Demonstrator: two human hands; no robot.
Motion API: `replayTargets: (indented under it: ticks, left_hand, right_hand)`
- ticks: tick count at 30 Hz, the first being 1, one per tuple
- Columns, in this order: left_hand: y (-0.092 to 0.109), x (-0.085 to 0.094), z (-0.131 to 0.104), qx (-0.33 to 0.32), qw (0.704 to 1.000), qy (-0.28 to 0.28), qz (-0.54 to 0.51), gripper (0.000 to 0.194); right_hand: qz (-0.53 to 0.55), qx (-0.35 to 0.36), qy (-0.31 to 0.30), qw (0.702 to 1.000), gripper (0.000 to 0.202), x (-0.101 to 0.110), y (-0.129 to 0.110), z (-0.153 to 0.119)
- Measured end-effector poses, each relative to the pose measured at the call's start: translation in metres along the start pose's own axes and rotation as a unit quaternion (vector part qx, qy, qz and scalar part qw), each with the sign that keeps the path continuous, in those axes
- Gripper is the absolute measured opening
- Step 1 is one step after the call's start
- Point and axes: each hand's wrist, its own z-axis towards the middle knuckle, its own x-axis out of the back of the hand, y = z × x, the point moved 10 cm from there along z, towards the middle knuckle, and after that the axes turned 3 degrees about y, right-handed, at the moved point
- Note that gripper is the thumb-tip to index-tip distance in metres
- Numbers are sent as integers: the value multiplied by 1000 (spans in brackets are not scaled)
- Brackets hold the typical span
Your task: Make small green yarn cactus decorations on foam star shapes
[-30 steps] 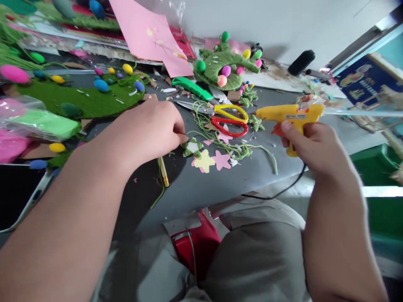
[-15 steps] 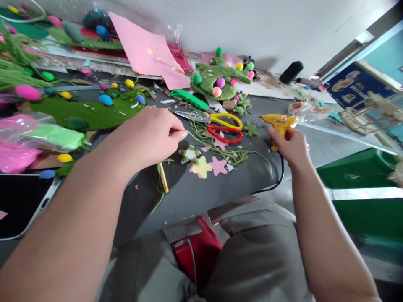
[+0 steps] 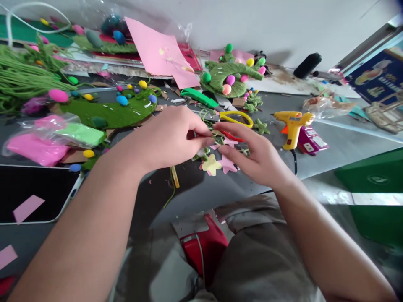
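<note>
My left hand (image 3: 179, 136) is closed in a pinch, with a strand of green yarn (image 3: 217, 136) at its fingertips. Facing it, my right hand (image 3: 252, 151) reaches in over the scissors (image 3: 236, 117), thumb and fingers apart around the yarn. The scissors' yellow and red handles are partly covered. Below the fingertips are a yellow paper star (image 3: 211, 165) and a pink paper star (image 3: 227, 164). A star partly wrapped in green yarn (image 3: 201, 154) lies under my left fingers, mostly hidden. To the right rests a yellow glue gun (image 3: 292, 126), out of my hand.
A green cutter (image 3: 199, 97) lies behind the scissors, near a yarn-wrapped wreath (image 3: 233, 79) with coloured balls. At left are a green yarn-covered piece (image 3: 116, 111), bagged clay (image 3: 37, 147) and a tablet (image 3: 34, 188). A purple packet (image 3: 311, 140) sits beside the glue gun.
My right hand has let go of the glue gun, left it on the table and come left to the yarn. My left hand keeps its pinch. The whole view has shifted slightly.
</note>
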Motion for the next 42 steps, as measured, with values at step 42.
replayTargets:
  ticks: [42]
  left_hand:
    - [-40,-8,1,109,988,-51,101,23]
  right_hand:
    - [60,-139,-65,986,9,-23,41,8]
